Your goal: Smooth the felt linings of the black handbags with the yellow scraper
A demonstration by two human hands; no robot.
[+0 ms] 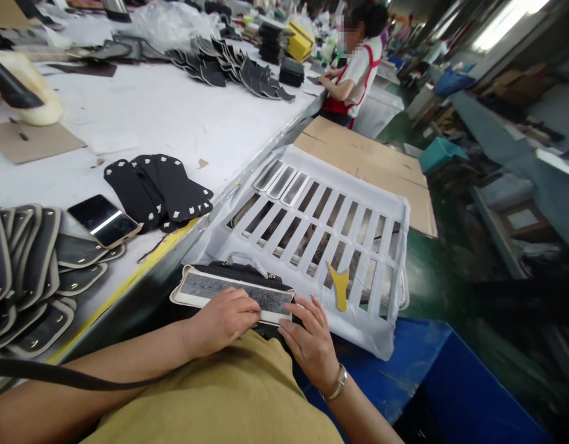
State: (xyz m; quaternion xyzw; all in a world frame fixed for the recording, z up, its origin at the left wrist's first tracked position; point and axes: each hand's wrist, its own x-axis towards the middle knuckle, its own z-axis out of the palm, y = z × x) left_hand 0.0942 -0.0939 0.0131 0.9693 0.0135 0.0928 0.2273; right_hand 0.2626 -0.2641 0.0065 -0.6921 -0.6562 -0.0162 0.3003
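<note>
Beside a long white worktable [150, 105], seen from the head camera, a person in a mustard top works with both bare hands on a black bag-like item [201, 285]. It lies just in front of the body, against the near left corner of a pale slatted rack [363, 336], its long grey panel facing up within a cream edge. The left hand [229, 317] rests over the panel's middle, fingers curled and close together; whether it pinches anything cannot be told. The right hand [310, 336] is at the panel's right end, fingers loosely spread, thumb lower than the forefinger; whether these two pinch the edge is unclear. A metal band [336, 382] circles the right wrist.

On the rack lie three narrow, pale-rimmed frames [281, 182] side by side and a yellow Y-shaped piece [340, 290]. Cardboard [358, 157] lies beyond it; a blue bin [474, 382] stands at lower right.

On the table, a phone [102, 221] lies between fanned black pieces with white tabs [150, 185] and a heap of pale-edged dark pieces [34, 265]. Farther back, a co-worker in a red apron [363, 74] stands at the table's edge.
</note>
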